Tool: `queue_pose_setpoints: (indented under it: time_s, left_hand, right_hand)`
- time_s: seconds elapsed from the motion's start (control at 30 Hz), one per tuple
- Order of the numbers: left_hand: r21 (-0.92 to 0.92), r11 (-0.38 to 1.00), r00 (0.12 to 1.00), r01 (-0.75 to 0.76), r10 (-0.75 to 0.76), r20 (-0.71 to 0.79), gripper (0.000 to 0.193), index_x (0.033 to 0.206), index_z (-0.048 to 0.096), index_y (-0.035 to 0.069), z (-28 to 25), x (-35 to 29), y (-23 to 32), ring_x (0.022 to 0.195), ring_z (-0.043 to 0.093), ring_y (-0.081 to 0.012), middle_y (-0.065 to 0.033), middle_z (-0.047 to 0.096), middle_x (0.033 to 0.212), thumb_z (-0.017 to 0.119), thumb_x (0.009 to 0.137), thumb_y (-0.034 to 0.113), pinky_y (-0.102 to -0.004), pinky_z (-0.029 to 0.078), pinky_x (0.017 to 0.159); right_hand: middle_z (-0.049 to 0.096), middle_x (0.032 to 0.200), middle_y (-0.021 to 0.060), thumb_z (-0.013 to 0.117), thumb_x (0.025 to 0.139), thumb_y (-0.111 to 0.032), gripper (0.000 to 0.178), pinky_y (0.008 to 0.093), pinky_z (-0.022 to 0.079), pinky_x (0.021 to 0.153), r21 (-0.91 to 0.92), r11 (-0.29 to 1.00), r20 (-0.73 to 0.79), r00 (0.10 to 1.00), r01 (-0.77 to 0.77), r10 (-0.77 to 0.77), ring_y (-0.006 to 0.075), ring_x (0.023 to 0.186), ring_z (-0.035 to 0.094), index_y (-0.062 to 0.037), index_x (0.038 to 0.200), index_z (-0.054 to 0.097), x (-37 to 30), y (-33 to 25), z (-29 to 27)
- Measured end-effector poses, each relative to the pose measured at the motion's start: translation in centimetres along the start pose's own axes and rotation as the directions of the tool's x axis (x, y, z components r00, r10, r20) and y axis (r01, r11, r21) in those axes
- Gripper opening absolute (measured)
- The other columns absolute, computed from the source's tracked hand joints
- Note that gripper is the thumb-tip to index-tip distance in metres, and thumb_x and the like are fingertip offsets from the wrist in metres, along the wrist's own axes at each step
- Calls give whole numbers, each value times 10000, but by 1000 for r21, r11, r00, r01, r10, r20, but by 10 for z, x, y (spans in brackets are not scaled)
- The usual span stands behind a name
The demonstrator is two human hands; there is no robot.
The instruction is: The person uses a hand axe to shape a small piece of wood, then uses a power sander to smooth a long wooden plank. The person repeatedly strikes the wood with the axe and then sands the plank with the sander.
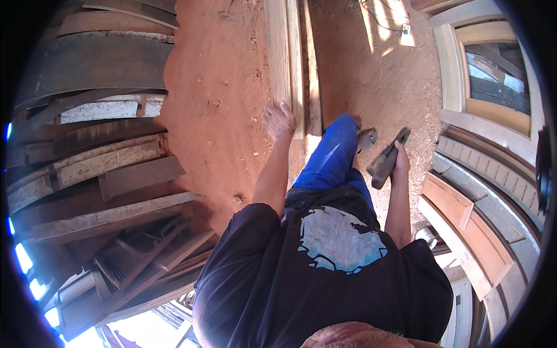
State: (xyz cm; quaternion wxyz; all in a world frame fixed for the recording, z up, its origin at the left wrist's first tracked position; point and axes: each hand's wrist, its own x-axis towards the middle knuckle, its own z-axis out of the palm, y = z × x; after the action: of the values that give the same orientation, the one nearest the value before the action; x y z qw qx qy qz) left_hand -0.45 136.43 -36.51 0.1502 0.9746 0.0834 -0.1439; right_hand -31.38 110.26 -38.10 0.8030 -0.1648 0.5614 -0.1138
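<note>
A long pale wooden beam (280, 52) runs away from me, its near end beside my blue-trousered knee. My left hand (279, 120) rests at the left edge of this end, with its fingers stretched out and slightly apart. To the right of my legs, my right hand (401, 160) grips a worn, dark hand plane (385, 164). The plane is held tilted in the air, apart from the beam. Part of the right hand's grip is hidden behind the tool.
Stacked old planks (110, 61) line the left side. Window or door frames (455, 69) and boards (464, 203) stand along the right. Reddish ground (214, 104) with shavings lies between. A dark cable (380, 23) trails at the far right of the beam.
</note>
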Motion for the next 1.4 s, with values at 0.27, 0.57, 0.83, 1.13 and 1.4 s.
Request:
queue_pose_setpoints:
  time_s: [0.27, 0.57, 0.83, 1.13, 1.4]
  left_hand:
    - [-111, 835, 834, -539, 510, -208, 693, 1481, 384, -48, 13, 6, -39, 1419, 355, -505, -313, 401, 1529, 448, 1022, 466, -590, 304, 1185]
    - [-491, -39, -38, -870, 999, -12, 1072, 1536, 414, 121, -123, -154, -32, 1397, 356, -571, -353, 297, 1566, 874, 570, 190, -589, 302, 1182]
    - [-425, -320, -84, -847, 870, -486, 683, 1318, 640, 94, -153, -145, -78, 1349, 510, -479, -272, 543, 1435, 837, 664, 110, -576, 372, 1157]
    - [-912, 45, 751, -407, 585, -306, 513, 1111, 588, 22, -216, -55, -71, 853, 682, -121, -61, 693, 903, 919, 796, 254, -299, 586, 754]
    - [-856, 141, 706, -498, 640, -305, 326, 1002, 610, 55, -162, -3, -60, 798, 591, -94, -2, 639, 877, 866, 856, 194, -277, 514, 733]
  right_hand:
    - [669, 944, 149, 602, 1015, -299, 308, 399, 578, 835, 71, 995, 342, 935, 70, -91, 274, 870, 675, -3, 1099, 588, -55, 26, 108]
    - [699, 1015, 135, 564, 1043, -278, 291, 355, 597, 808, -31, 994, 473, 877, 108, -81, 214, 876, 701, -11, 1151, 605, -133, 84, 131]
    - [707, 997, 120, 588, 1036, -248, 263, 328, 599, 786, -47, 998, 705, 706, -44, 64, 196, 853, 712, -10, 1147, 609, -181, 121, 180]
    - [682, 819, 29, 683, 944, -138, 119, 257, 494, 661, -347, 357, 710, 492, 867, -503, 81, 723, 618, -27, 981, 662, -251, 137, 218]
    - [624, 838, -51, 777, 863, -34, 185, 248, 480, 698, -299, 256, 761, 392, 919, -517, 51, 761, 570, -59, 1001, 656, -231, 176, 200]
